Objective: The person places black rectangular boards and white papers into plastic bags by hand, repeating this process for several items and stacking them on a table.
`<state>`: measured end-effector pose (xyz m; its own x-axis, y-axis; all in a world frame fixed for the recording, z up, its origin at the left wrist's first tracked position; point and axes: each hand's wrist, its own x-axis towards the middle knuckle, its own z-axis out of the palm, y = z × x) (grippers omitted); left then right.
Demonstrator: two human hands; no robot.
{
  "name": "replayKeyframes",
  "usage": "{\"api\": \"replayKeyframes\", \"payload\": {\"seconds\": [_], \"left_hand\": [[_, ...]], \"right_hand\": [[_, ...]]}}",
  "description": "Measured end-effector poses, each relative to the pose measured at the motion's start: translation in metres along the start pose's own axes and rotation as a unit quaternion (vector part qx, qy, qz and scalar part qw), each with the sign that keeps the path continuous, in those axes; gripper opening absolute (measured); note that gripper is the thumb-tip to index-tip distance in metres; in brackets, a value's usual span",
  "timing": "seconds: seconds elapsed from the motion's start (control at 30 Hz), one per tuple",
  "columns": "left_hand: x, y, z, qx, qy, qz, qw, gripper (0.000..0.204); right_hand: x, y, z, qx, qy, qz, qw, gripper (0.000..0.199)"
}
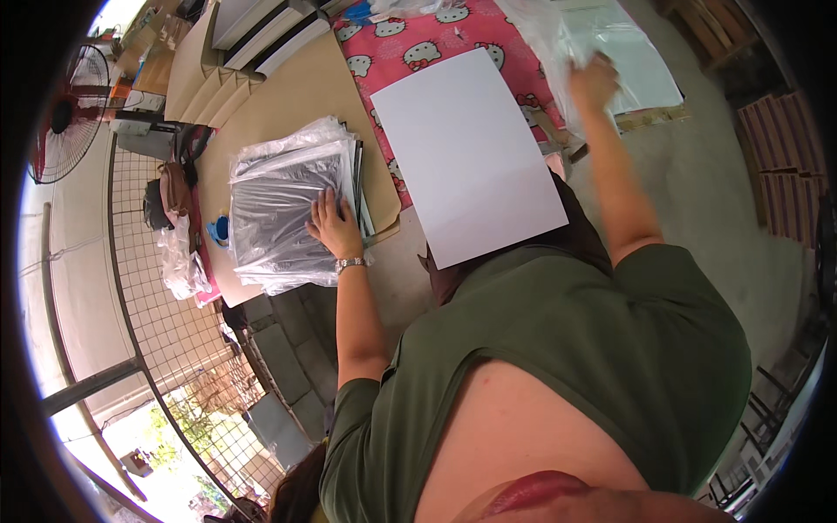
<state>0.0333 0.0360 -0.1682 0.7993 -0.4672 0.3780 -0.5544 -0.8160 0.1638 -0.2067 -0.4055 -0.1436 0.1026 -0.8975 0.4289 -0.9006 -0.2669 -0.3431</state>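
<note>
My left hand, with a watch at the wrist, lies with fingers spread on a stack of dark flat sheets in clear plastic. Off to the right, my right hand has its fingers bent around a crumpled clear plastic sleeve. Beneath that sleeve is a pile of pale, smooth sheets. Between my hands a large blank white sheet lies tilted, its near end reaching over my lap.
A pink patterned cloth covers the table under the white sheet. Brown board lies under the wrapped stack. Thick dark-edged stacks stand at the far left. A fan is beyond, and bundled brown stacks sit at right.
</note>
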Motion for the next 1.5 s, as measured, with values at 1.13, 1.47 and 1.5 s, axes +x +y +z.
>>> {"api": "replayKeyframes", "payload": {"seconds": [1.13, 1.47, 1.5], "left_hand": [[-0.001, 0.227, -0.127, -0.453, -0.027, 0.221, 0.863, 0.019], [0.002, 0.190, -0.152, -0.681, -0.244, -0.064, 0.688, 0.024], [0.003, 0.194, -0.153, -0.718, -0.198, -0.090, 0.661, 0.023]], "right_hand": [[-0.079, -0.046, -0.144, 0.401, -0.218, -0.342, 0.822, 0.025], [-0.046, -0.115, -0.193, 0.563, -0.519, -0.176, 0.618, 0.032], [-0.050, -0.120, -0.186, 0.587, -0.493, -0.125, 0.629, 0.031]]}}
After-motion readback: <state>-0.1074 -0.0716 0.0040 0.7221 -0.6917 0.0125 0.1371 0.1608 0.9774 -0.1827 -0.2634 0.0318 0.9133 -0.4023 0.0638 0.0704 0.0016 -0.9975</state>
